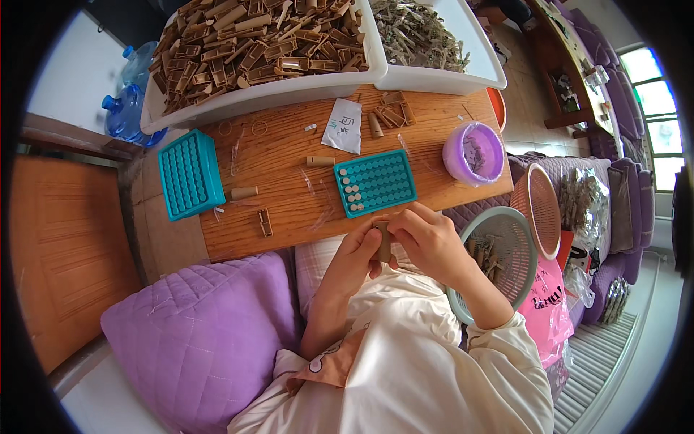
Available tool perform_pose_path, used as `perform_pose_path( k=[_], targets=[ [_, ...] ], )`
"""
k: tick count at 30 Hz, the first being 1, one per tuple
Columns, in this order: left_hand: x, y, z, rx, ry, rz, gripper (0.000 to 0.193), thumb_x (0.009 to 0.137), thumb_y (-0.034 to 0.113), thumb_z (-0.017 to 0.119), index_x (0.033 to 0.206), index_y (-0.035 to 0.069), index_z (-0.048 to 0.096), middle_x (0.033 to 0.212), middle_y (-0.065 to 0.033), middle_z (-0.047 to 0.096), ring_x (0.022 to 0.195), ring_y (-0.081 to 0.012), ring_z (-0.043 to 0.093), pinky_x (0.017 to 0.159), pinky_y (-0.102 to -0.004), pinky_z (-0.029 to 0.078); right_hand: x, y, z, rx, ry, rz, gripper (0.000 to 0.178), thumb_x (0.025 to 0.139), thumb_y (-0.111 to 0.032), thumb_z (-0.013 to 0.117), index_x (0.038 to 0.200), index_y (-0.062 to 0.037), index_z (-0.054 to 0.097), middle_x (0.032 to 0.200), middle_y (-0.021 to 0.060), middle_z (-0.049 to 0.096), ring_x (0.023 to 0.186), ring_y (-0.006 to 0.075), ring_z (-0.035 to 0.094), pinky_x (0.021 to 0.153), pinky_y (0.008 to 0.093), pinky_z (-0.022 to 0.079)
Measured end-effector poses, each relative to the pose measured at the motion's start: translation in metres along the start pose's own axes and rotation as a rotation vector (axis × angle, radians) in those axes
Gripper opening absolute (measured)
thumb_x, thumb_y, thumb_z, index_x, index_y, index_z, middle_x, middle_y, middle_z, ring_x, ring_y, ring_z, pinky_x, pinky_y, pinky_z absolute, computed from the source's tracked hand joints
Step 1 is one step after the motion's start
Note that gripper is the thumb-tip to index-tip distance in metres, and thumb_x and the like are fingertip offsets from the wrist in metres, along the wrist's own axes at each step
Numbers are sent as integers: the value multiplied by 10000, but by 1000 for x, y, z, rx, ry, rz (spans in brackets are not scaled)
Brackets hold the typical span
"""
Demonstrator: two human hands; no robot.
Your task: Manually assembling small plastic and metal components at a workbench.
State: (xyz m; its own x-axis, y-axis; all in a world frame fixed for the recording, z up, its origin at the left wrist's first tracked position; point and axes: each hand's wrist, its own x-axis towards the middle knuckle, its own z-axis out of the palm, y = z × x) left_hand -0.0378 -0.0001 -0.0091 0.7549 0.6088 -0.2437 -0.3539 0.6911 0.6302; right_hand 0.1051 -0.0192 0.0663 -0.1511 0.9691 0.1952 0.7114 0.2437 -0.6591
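Note:
Close above my lap, at the table's front edge, my left hand (pixel 354 249) grips a small tan tube-shaped plastic case (pixel 384 246) upright. My right hand (pixel 432 242) has its fingers closed at the top of the same case; the fingertips partly hide it. Just beyond my hands lies a teal tray (pixel 379 184) with rows of round holes. Several small pale round pieces (pixel 352 189) sit in its left columns. Behind the tray's left corner a similar tan case (pixel 320 161) lies on the table.
Two white bins stand at the back, one with brown plastic parts (pixel 267 54), one with small wrapped pieces (pixel 423 36). A teal tray stack (pixel 191 175) stands left. A purple bucket (pixel 473 153) sits right, above a grey-green basket (pixel 530 264). A purple cushion (pixel 210 333) lies beside me.

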Motion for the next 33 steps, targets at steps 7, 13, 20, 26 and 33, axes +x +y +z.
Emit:
perform_pose_path(
  k=[7,13,20,26,33],
  targets=[
    [2,3,7,-221,-9,11,446,880,361,395,1151,7,395,906,-96,567,562,-104,577,324,-138,347,7,9,-11,124,-80,83,91,709,16,564,771,-25,511,790,86,517,666,262,555,552,329,466],
    [0,5,10,-280,57,-5,426,889,347,376,1138,1,392,942,-113,570,575,-123,595,327,-136,379,9,8,-5,198,-7,119,103,706,18,570,781,-12,507,909,96,497,691,262,552,600,320,474],
    [-1,6,9,-238,81,5,376,905,312,356,1130,15,414,957,-122,572,604,-116,582,379,-155,387,10,7,-2,61,-52,23,130,708,29,540,805,-2,459,884,112,462,703,296,518,582,342,458],
    [3,5,12,-169,185,11,402,881,369,396,1078,23,448,788,-38,547,548,-78,551,345,-130,337,8,6,7,29,-59,41,154,700,31,536,817,4,440,879,120,450,702,304,512,589,348,462],
    [7,0,5,-87,144,12,382,893,349,366,1097,37,450,738,-21,533,555,-68,541,370,-139,353,5,12,15,28,-28,75,122,736,23,513,831,-3,441,866,119,460,692,301,524,592,353,470]
  ],
)
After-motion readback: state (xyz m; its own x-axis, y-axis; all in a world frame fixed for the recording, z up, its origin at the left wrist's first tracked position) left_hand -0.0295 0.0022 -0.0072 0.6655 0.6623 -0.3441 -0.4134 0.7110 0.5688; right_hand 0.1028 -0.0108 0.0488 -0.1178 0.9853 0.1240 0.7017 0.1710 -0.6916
